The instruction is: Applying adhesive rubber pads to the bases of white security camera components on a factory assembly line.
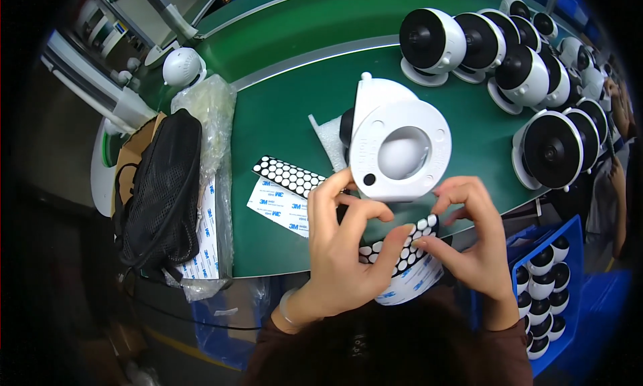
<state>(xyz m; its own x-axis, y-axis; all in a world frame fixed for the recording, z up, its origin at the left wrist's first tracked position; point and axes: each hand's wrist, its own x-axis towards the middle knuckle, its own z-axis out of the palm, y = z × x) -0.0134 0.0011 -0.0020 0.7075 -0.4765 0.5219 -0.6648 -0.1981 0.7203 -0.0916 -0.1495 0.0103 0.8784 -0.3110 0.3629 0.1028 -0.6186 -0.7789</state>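
Note:
My left hand (348, 252) presses its thumb on a bent black sheet of round white stick-on pads (405, 255) close to my body. Its index finger curls above the sheet, and the fingers beneath are partly hidden. With its thumb on the same sheet's right part, my right hand (472, 242) has its fingers bent near the upper edge. A printed white-and-blue backing (415, 283) shows under the sheet. Just beyond my hands a white camera-like device (402, 151) lies with its ring-shaped base facing up. It rests by a piece of white foam (329, 141).
Another strip of white pads (288, 175) lies on a printed sheet (276, 205) to the left. Farther left are a black mesh bag (161, 192) and clear plastic wrap (211, 128). Several white-and-black devices (432, 41) stand at right, above a blue crate (575, 265) of similar round parts.

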